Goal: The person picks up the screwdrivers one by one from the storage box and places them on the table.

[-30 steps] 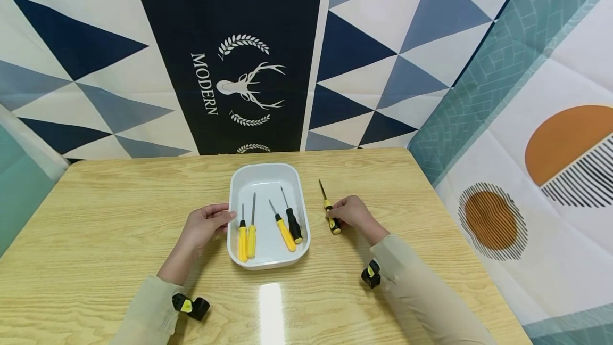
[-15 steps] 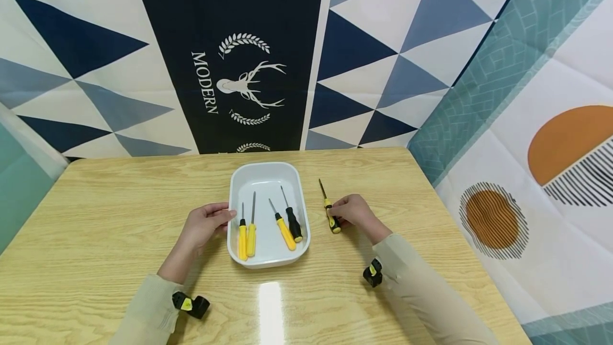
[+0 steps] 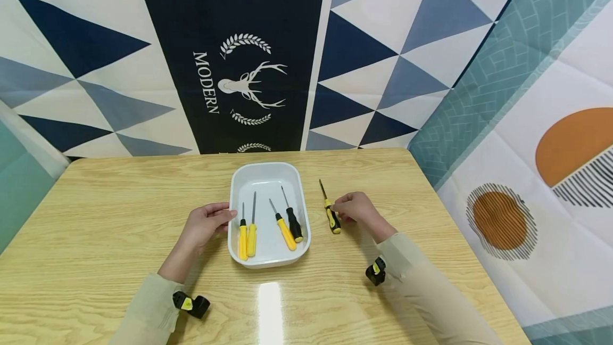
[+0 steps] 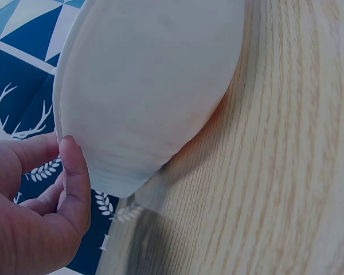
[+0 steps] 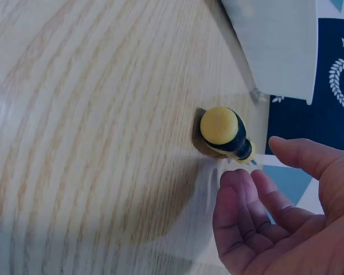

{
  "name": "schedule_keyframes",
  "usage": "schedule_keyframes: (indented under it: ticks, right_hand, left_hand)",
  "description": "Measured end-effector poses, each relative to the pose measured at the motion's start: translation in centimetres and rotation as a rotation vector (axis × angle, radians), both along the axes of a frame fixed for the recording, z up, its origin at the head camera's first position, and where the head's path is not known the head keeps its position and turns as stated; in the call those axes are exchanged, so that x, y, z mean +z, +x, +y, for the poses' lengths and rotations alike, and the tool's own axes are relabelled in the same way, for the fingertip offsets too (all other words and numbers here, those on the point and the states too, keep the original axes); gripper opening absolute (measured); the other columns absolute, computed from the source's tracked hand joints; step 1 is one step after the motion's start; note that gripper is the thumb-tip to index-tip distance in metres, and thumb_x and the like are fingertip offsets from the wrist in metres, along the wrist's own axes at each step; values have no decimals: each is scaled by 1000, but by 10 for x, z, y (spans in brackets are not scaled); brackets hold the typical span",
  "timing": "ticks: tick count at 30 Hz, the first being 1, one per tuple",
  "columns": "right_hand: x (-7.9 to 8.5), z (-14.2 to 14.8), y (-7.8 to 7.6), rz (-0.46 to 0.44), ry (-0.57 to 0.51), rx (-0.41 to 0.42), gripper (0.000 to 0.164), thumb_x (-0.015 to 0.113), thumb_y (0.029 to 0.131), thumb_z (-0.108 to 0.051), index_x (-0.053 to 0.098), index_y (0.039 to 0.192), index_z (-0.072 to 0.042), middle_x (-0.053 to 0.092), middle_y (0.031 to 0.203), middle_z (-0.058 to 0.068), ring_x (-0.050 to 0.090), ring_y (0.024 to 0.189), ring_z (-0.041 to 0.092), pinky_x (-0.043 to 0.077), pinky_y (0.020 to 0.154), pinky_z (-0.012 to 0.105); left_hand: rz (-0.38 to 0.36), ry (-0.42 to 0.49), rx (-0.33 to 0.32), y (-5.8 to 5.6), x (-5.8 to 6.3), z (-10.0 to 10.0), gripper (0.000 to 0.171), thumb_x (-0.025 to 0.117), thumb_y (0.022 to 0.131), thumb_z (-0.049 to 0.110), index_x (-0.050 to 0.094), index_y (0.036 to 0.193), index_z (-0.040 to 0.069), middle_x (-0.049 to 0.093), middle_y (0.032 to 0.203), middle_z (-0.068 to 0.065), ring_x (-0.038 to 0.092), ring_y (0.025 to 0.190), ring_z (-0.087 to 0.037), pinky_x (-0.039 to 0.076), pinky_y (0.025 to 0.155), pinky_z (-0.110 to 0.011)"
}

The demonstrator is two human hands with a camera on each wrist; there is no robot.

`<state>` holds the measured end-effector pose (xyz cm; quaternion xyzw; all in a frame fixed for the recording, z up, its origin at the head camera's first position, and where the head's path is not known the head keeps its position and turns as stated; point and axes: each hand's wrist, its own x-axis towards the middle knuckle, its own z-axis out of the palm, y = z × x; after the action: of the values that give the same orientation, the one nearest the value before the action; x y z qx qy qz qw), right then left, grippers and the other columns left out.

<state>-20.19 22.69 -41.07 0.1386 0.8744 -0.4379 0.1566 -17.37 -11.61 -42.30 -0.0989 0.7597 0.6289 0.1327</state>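
My left hand (image 3: 201, 228) grips the left rim of a white plastic tray (image 3: 268, 241), thumb over the edge; the left wrist view shows the tray's outer wall (image 4: 149, 74) beside those fingers. To the tray's right, a black-and-yellow screwdriver (image 3: 334, 223) lies on the table with its shaft pointing away. My right hand (image 3: 359, 211) hovers just right of its handle. In the right wrist view thumb and fingers are spread apart, with nothing between them, near the yellow handle end (image 5: 219, 126).
Inside the tray lie several screwdrivers: two with yellow handles at left, a yellow one (image 3: 287, 237) and a black one (image 3: 293, 223) at right. The wooden table (image 3: 119, 201) meets a patterned cloth wall (image 3: 364, 68) at the back.
My right hand has let go of the black-and-yellow screwdriver and drawn slightly to the right. The screwdriver, the tray and my left hand stay in place.
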Motion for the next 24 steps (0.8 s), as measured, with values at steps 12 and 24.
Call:
schedule_keyframes:
  ticks: [12,24]
  right_hand:
    - [9,3,-1,10,-64,6,32,61,89,-24,63,108,2,61,81,6,62,75,19,53,70,33]
    - [19,0,-1,-34,-135,12,42,59,91,-27,56,122,0,64,106,16,65,86,25,54,81,39]
  left_hand:
    - [6,-4,0,-1,-2,-1,50,66,88,24,52,129,-1,61,105,-7,58,77,-3,55,72,-19]
    - [17,-6,-8,-1,-3,-1,50,66,88,24,52,129,-1,61,105,-7,59,77,-3,55,72,-19]
